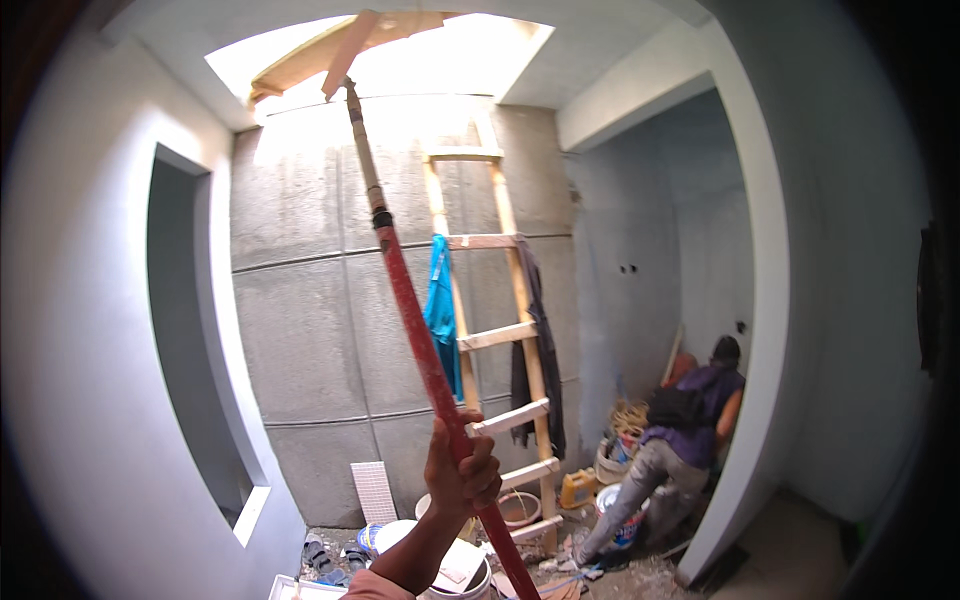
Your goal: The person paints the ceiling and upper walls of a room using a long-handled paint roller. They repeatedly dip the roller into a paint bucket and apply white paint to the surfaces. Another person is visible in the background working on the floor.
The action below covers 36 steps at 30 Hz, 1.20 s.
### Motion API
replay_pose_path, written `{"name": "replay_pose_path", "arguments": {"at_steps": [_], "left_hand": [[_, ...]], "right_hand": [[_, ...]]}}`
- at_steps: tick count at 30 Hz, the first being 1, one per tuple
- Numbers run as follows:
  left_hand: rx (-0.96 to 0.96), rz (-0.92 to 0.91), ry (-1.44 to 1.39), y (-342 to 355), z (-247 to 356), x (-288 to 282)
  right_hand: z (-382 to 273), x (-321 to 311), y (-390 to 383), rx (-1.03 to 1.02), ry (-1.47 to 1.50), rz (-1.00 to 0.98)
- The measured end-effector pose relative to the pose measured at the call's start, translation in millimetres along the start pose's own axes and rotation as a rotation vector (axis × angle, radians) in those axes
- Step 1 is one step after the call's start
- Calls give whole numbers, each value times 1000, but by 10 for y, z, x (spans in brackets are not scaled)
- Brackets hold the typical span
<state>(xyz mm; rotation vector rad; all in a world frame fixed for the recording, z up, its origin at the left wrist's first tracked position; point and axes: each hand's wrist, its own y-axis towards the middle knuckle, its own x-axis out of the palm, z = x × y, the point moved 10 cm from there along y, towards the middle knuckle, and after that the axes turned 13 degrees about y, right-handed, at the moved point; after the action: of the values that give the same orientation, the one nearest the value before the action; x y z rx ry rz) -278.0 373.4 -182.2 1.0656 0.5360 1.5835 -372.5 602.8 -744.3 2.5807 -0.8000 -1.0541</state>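
At the far left, a tall arched opening (190, 330) cuts through the grey plastered wall (300, 330). Below it, a white ribbed panel (374, 491) leans against the wall base, with sandals (318, 555) on the rubble-strewn floor (640, 575) beside it.

Your hand (462, 472) enters from the lower edge, forearm raised, fingers wrapped fully around the red pole (420, 345). Only this one hand is in view; which of your hands it is cannot be told with certainty, though it appears to be the left. The other hand is out of view.

The red pole runs diagonally from the bottom centre up to the left. Above a dark collar, it continues as a pale extension (362, 150). Its tip carries a flat board (346, 52) held against the bright ceiling opening (450, 60).

White buckets (395, 535) stand just below your hand.

To the right of the pole, a wooden ladder (490, 330) leans on the wall. A blue cloth (440, 310) hangs on its left rail; a dark garment (535, 360) hangs on its right rail. A yellow canister (578, 489) sits near the ladder's foot.

Further right, beyond the ladder, another person (680, 440) in a purple shirt bends over buckets in the corner alcove.
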Motion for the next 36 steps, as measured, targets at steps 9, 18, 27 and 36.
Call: {"name": "replay_pose_path", "arguments": {"at_steps": [9, 18, 27, 36], "left_hand": [[74, -264, 26, 866, 572, -64], [26, -162, 327, 1911, 870, -125], [203, 425, 1003, 2025, 1303, -9], [191, 367, 1169, 2220, 1708, 366]], "right_hand": [[-264, -435, 961, 353, 438, -363], [-517, -196, 2182, 211, 611, -579], [-824, 1, 2613, -30, 761, -593], [-1700, 125, 2486, -274, 1058, -470]]}}
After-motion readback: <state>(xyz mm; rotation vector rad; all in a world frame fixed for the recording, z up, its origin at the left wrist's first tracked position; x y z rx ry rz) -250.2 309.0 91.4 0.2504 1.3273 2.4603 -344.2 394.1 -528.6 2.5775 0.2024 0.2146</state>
